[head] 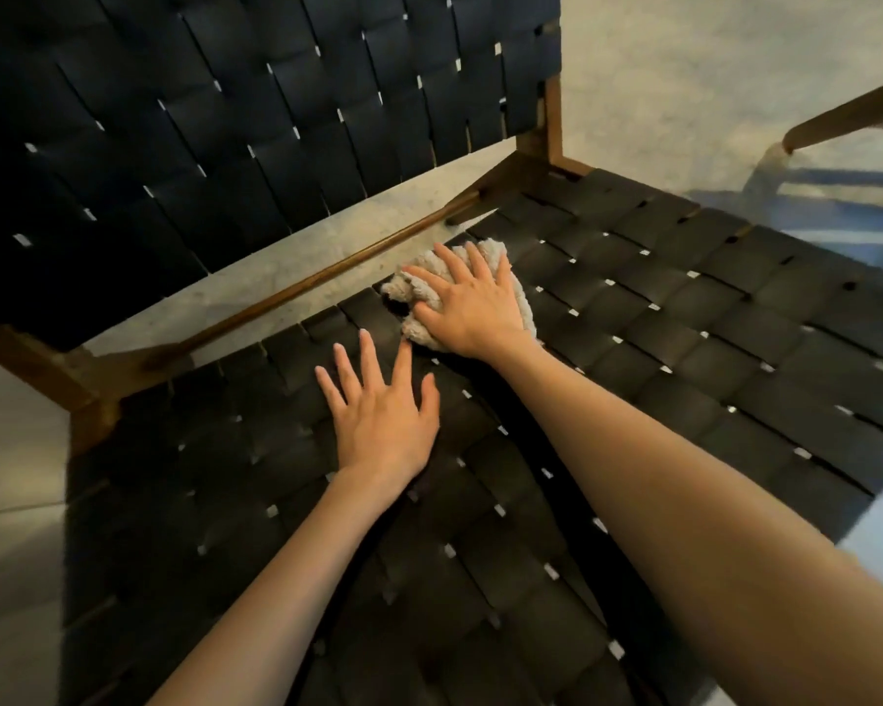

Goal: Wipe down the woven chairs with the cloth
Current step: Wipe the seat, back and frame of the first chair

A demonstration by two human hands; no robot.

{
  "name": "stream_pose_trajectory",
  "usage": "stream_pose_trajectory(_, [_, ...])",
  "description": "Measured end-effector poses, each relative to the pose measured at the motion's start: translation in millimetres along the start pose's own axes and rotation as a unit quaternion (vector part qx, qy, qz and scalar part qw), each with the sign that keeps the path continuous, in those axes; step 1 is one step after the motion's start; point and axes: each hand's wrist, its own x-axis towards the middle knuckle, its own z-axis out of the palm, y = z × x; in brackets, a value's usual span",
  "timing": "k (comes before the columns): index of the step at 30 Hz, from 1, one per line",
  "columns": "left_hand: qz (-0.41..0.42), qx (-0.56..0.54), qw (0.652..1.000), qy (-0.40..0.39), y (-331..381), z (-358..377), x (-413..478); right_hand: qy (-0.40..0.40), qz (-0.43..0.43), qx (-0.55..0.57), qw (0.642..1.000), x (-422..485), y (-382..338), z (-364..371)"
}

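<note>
On the woven seat (684, 349), right hand (472, 305) presses cloth (419, 332), left hand (383, 425) flat.

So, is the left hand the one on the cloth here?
No, the right hand presses the cloth on the woven seat; the left hand lies flat on bare weave.

Open hands (384, 425) (472, 304), cloth (404, 290), woven chair (684, 323)

Both bare forearms reach forward, palms down. The left hand (381, 415) lies flat, fingers straight and spread. The right hand (472, 308), farther out, is flat too, its fingers fanned and thumb angled left.
</note>
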Motion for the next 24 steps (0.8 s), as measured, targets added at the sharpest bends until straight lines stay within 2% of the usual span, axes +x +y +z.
stream_pose_trajectory(4, [-0.024, -0.002, 1.000, 0.017, 7, 3, 20, 0.022, -0.011, 0.000, 1.000, 33, 8, -1])
stream_pose_trajectory(9, [-0.027, -0.013, 0.999, 0.023, 10, 5, 30, 0.040, 0.052, -0.004, 0.998, 43, 14, -6])
stream_pose_trajectory(12, [-0.025, -0.015, 0.999, 0.019, 9, 4, 29, 0.033, 0.055, 0.000, 0.998, 33, 10, -10])
stream_pose_trajectory(16, [-0.022, -0.019, 1.000, -0.001, 9, -2, 26, 0.000, 0.056, -0.012, 0.998, -2, 20, -21])
stream_pose_trajectory(20, [-0.016, -0.025, 0.998, -0.052, 19, -9, 13, -0.033, 0.096, -0.047, 0.994, -60, 36, -36])
stream_pose_trajectory(24, [0.029, -0.050, 0.993, -0.103, 37, -12, -9, -0.049, 0.149, -0.077, 0.985, -130, 51, -63])
